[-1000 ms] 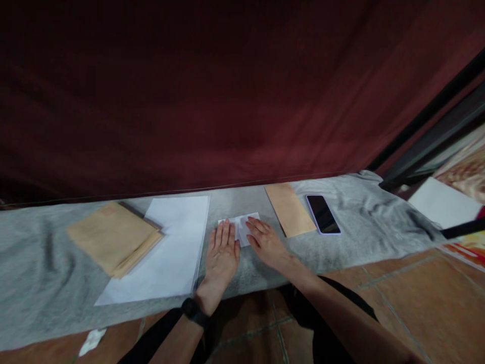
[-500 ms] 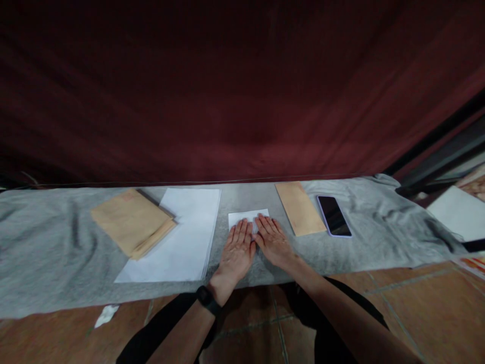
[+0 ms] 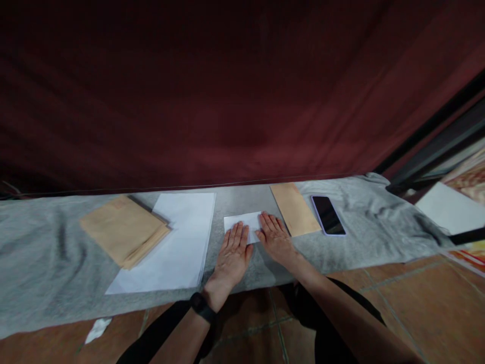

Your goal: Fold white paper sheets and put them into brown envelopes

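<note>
A small folded white paper (image 3: 250,221) lies flat on the grey cloth in front of me. My left hand (image 3: 232,255) presses flat on its left part, fingers stretched out. On its right edge rests my right hand (image 3: 278,242), also flat with the fingers out. The middle of the paper shows between the two hands; their fingers cover the rest of its near side. Just right of my right hand lies a single brown envelope (image 3: 294,210).
To the left, a pile of brown envelopes (image 3: 123,227) overlaps a stack of white sheets (image 3: 185,242). A phone (image 3: 328,215) in a purple case lies right of the single envelope. Grey cloth (image 3: 371,222) covers the surface, with a dark red curtain (image 3: 227,126) behind.
My hands have slid apart over the folded paper, the left to the left and the right slightly to the right, baring its middle. The view has shifted a little.
</note>
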A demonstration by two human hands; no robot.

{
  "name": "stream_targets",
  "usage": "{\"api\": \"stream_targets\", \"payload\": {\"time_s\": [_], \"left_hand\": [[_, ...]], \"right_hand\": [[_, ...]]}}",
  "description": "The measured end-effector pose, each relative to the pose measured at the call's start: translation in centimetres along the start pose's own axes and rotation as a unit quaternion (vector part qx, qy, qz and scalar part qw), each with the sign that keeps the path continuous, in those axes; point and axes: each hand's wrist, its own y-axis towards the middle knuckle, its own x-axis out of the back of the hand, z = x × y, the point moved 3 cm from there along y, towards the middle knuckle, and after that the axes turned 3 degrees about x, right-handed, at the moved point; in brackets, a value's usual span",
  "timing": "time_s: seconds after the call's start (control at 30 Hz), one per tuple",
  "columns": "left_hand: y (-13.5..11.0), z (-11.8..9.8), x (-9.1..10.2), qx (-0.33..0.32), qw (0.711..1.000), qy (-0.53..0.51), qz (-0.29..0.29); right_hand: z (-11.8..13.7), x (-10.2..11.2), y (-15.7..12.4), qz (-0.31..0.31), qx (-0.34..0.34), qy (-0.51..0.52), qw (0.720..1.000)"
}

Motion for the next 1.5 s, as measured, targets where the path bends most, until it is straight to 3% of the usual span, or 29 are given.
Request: {"api": "stream_targets", "payload": {"time_s": [0.17, 0.33, 0.43, 1.07, 1.37, 1.5], "left_hand": [[0.0, 0.1, -0.3, 0.000, 1.000, 0.003, -0.002], [0.0, 0.3, -0.7, -0.008, 1.000, 0.014, -0.004], [0.0, 0.4, -0.8, -0.008, 1.000, 0.014, -0.002], [-0.2, 0.2, -0.3, -0.004, 1.000, -0.004, -0.009], [-0.4, -0.2, 0.3, -0.002, 1.000, -0.011, -0.023], [-0.3, -0.2, 0.3, -0.002, 1.000, -0.011, -0.016]], "right_hand": [[-0.2, 0.5, -0.2, -0.011, -0.018, 0.003, 1.000], [1.4, 0.7, -0.5, 0.032, 0.062, 0.043, 0.997], [1.8, 0.4, -0.8, 0.060, 0.072, 0.052, 0.994], [-1.2, 0.4, -0.4, 0.007, -0.023, 0.016, 1.000], [-0.7, 2.3, 1.1, 0.041, -0.086, 0.054, 0.994], [0.2, 2.9, 1.3, 0.015, -0.057, 0.064, 0.996]]}}
